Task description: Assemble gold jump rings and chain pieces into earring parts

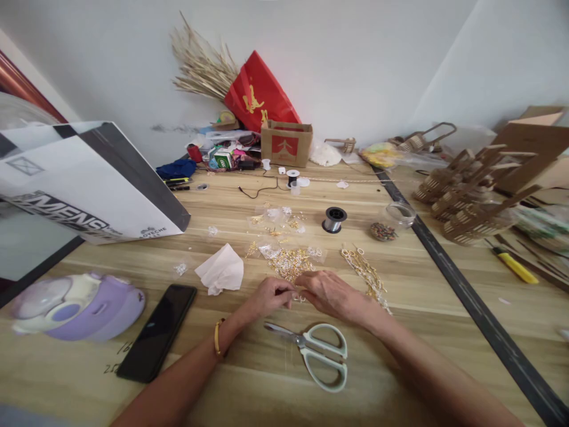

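Observation:
My left hand (272,296) and my right hand (326,290) meet over the table, fingertips close together. Both are closed in a pinch; whatever sits between the fingers is too small to make out. Just beyond them lies a pile of gold and white beads (288,261) on clear plastic. Below the hands rests a pair of scissors (304,350) with pale green handles, blades pointing left. Finished-looking bead strands (367,270) in gold and white lie to the right of my right hand. A crumpled tissue (221,270) is left of the pile.
A spool of wire (334,219) and a jar of dark beads (391,222) stand farther back. At left are a black phone (157,332), a purple-and-white bottle (84,308) and a large white box (89,184). Small wooden baskets (471,196) and a yellow-handled knife (515,264) lie right.

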The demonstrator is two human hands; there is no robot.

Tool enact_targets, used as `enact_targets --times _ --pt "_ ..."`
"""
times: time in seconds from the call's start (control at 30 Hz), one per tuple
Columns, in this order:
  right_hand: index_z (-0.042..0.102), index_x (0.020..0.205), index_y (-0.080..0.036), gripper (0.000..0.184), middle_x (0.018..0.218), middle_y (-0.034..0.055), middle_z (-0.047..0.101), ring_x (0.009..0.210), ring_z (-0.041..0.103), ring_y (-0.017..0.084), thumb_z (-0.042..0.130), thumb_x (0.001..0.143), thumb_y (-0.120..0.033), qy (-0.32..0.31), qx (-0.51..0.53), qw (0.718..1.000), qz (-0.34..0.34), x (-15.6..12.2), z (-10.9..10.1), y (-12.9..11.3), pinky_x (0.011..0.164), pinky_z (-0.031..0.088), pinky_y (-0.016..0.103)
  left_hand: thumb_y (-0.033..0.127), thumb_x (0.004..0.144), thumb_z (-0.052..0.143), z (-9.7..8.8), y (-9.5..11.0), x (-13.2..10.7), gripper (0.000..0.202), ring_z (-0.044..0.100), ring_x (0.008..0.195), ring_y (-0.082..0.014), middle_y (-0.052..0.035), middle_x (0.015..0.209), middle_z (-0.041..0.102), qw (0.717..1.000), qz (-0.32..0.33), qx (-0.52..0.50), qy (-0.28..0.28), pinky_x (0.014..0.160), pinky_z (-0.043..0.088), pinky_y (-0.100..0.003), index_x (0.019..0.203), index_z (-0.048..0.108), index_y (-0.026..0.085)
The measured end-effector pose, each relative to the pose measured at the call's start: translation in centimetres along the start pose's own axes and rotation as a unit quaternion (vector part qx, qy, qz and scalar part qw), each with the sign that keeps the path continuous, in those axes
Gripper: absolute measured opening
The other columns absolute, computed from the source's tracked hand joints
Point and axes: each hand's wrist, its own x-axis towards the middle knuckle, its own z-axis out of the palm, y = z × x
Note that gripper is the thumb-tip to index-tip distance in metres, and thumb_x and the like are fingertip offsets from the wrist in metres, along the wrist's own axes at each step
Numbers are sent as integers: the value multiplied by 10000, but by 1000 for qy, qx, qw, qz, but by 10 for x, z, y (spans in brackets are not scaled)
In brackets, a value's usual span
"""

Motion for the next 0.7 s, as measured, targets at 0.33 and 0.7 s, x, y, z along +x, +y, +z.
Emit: enact_targets --times 0.33,0.7 --pt "608 779 -124 191 682 49 653 583 565 110 464 895 -77 -6 -6 1000 3 3 7 10 543 262 231 275 806 542 0 -3 0 282 477 518 -98 -7 542 609 1000 13 6 -7 529 343 -196 591 631 116" --pt "569 801 -146 209 621 15 590 515 471 92 420 943 -180 23 -30 999 3 6 15 12 513 198 250 253 798 529 -1 -2 -1 295 483 523 -101 -13 544 601 1000 5 11 -9 534 341 -197 552 613 114"
